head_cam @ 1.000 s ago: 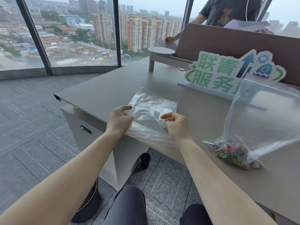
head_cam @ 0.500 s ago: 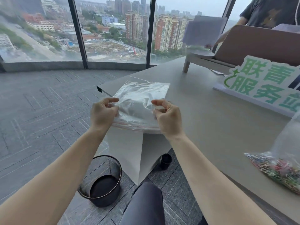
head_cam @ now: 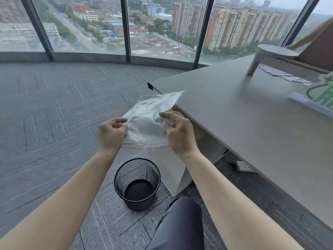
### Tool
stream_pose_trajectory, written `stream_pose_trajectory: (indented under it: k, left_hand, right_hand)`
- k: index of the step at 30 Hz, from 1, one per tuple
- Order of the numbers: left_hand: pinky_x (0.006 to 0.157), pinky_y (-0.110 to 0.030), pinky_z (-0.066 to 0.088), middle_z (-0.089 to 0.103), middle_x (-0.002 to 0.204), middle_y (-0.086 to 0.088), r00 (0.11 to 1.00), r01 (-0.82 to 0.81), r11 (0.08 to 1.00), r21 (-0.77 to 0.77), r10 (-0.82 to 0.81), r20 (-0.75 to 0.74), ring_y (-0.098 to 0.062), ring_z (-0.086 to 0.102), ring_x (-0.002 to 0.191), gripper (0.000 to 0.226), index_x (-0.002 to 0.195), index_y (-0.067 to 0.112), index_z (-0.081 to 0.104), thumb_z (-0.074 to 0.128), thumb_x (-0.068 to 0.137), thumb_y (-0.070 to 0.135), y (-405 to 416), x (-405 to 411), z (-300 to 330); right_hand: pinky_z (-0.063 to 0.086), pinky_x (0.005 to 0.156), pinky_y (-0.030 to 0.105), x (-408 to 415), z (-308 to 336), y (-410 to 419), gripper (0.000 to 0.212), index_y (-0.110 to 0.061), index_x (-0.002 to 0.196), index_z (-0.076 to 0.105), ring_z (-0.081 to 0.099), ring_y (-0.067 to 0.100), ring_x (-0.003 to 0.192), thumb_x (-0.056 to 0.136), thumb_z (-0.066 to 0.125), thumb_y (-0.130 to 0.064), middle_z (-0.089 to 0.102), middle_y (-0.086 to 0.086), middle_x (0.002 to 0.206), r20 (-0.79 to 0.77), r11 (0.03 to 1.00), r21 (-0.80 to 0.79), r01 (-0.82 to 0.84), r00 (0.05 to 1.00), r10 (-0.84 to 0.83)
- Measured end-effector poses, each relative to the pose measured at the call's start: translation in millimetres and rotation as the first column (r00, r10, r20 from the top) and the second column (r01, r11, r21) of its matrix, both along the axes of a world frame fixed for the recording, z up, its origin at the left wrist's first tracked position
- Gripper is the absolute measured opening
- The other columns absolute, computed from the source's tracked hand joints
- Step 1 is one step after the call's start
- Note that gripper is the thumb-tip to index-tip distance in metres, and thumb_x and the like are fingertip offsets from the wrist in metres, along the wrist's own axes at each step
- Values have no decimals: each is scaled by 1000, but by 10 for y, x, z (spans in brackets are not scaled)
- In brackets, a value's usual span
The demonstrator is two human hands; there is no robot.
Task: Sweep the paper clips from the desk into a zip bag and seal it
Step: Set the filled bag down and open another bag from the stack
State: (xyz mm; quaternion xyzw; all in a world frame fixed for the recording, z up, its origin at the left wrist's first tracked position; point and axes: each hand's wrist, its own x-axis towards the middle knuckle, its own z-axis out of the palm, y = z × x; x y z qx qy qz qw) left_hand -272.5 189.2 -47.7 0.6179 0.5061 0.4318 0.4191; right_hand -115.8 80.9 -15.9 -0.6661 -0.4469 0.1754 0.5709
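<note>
An empty clear zip bag (head_cam: 147, 121) with a red zip line hangs in the air just left of the grey desk (head_cam: 243, 112), its zip edge toward me. My left hand (head_cam: 110, 132) pinches its left side and my right hand (head_cam: 178, 132) pinches its right side. Both hands hold it off the desk, above the floor. No paper clips show in this view.
A black mesh waste bin (head_cam: 137, 184) stands on the carpet below the bag, beside the desk's white side panel (head_cam: 169, 168). On the desk's far right are a green-lettered sign (head_cam: 322, 94), a round-topped stand (head_cam: 273, 53) and some papers (head_cam: 288, 77). Windows lie ahead.
The bag has been lifted off the desk edge and carried left, now over the floor near the bin. My view swung left, so the filled bag of clips is out of sight.
</note>
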Motion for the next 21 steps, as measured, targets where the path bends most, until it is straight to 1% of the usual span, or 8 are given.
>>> stream_pose_trajectory:
  k: [2,5,8,11,13,15,18,21]
  left_hand:
    - [64,-23,46,68,67,-1,1000,-14,1000,-16,14,-11,-10,58,57,17,94,20,72,65,84,8,28,-116,-105]
    - [61,-24,47,68,70,-3,999,-25,998,-57,23,-30,-12,58,59,16,96,18,72,64,86,7,70,-274,-258]
    - [62,-27,48,69,72,-4,998,-49,994,-93,45,-40,-14,58,61,15,94,18,72,65,85,8,116,-406,-425]
    - [55,-19,42,69,71,-1,994,-81,989,-124,70,-89,-8,55,55,14,92,21,71,64,86,10,117,-503,-600]
    - [53,-19,40,68,70,0,992,-85,985,-152,70,-102,-7,53,54,14,93,21,71,64,87,10,101,-554,-734]
    - [57,-23,41,69,73,0,992,-88,976,-200,66,-112,-9,55,58,14,93,22,71,64,87,11,100,-609,-896]
    - [60,-26,44,71,79,0,986,-109,957,-269,70,-149,-12,58,64,15,93,23,73,65,85,13,118,-667,-1143]
    - [62,-28,45,73,85,3,980,-102,940,-327,38,-195,-13,61,70,20,95,24,74,63,83,12,110,-676,-1372]
  right_hand:
    - [54,92,37,-98,-72,69,28,-12,112,70,58,9,85,91,57,-1,63,-16,109,-4,999,-19,-27,1000,27]
    - [53,92,40,-221,-204,181,29,-13,113,70,59,12,88,91,55,-1,63,-11,114,17,996,-59,-65,998,66]
    - [53,91,36,-319,-347,260,29,-13,113,70,59,12,86,91,54,-2,63,-10,113,23,990,-104,-92,995,95]
    - [54,86,35,-396,-538,309,29,-12,114,69,60,12,85,92,53,-1,62,-12,109,16,983,-148,-108,994,111]
    - [55,83,36,-429,-699,341,29,-12,114,68,61,14,85,92,52,-1,64,-8,111,-9,976,-189,-111,994,111]
    - [54,85,36,-456,-871,371,30,-13,116,67,60,15,89,93,51,-3,64,-5,115,-57,964,-238,-123,992,112]
    - [52,94,41,-481,-1129,401,30,-16,117,66,58,15,94,93,52,-7,63,-5,120,-153,939,-318,-131,985,85]
    - [50,99,43,-456,-1395,408,30,-16,119,66,63,22,106,93,54,-9,64,-3,121,-219,906,-409,-108,975,17]
